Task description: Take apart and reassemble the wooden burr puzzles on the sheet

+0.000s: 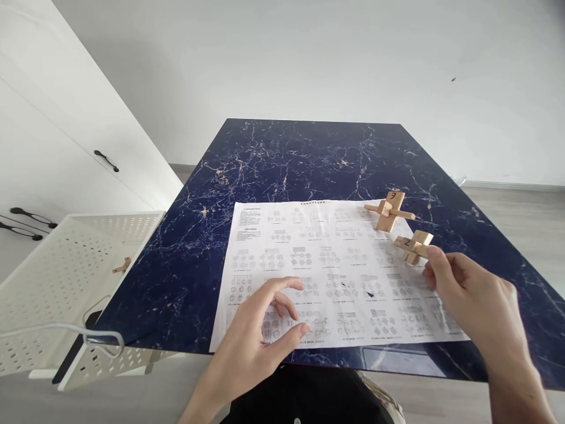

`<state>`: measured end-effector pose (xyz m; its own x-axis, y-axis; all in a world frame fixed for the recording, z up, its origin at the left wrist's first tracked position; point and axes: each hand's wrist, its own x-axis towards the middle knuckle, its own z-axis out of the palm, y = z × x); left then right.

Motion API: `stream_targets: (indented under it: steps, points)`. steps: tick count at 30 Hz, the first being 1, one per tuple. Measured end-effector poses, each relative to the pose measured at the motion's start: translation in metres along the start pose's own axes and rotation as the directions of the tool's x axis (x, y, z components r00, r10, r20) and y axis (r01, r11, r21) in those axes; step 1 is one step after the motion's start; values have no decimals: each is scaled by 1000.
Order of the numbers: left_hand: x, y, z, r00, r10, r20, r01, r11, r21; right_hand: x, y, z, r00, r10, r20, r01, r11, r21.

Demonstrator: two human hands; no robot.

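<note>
My right hand [474,294] pinches one end of a small wooden interlocking puzzle [414,247] marked with a 2, between thumb and fingers. That piece is at the right edge of a printed instruction sheet [324,235] full of small line diagrams. Just beyond it, a second wooden puzzle [389,212] marked 3 stands at the sheet's far right corner, with a rod through it. Over the lower left of the sheet my left hand [269,330] is held with curved fingers apart and nothing between them.
The sheet lies on a dark blue marble-patterned table [286,159]. Left of the table stands a cream perforated basket [75,259] with a wooden piece [122,265] inside and a white cable [101,335] in front. White cabinets [79,129] with black handles line the left side.
</note>
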<state>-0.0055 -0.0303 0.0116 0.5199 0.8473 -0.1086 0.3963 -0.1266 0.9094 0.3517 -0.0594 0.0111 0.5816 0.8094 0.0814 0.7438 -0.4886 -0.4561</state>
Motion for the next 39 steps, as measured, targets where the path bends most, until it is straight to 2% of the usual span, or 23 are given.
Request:
stream_targets:
  steps: [4,6,8,10,12,14,16,18,20,23,25,30,39]
  points:
    - [4,0,0,1000,-4,15,4,999,36,-25,0,6,1000,-24,4,24,1000,6]
    - [7,0,-1,1000,1,16,-1,999,48,-43,-6,10,996,-87,16,84,990,110]
    - [10,1,-5,999,6,32,-8,997,72,-60,-14,16,982,-163,92,138,962,235]
    - [15,4,-12,997,1,81,-10,994,112,-71,-21,21,962,-226,156,164,929,332]
    - [25,7,-24,990,-6,140,-17,986,164,-75,-25,26,956,-241,167,165,913,373]
    - [40,10,-38,992,11,129,-42,970,240,-76,-26,30,958,-244,152,167,903,396]
    - [60,12,-52,996,24,87,-55,925,375,-76,-26,32,958,-251,140,175,895,409]
    - [82,10,-64,998,49,29,-57,838,543,-76,-25,33,957,-257,134,182,892,413]
    - [105,7,-74,997,68,26,-68,741,668,-77,-24,34,959,-257,121,187,891,413]
    - [133,-2,-83,994,110,29,-92,626,774,-78,-24,36,961,-256,107,191,890,413]
    - [143,-9,-88,988,155,5,-99,603,792,-77,-24,37,961,-254,111,188,891,414]
    - [142,-20,-90,979,201,-42,-93,616,782,-74,-24,37,969,-210,129,138,895,424]
    - [137,-22,-86,971,230,-67,-97,634,767,-73,-24,36,973,-200,113,126,878,462]
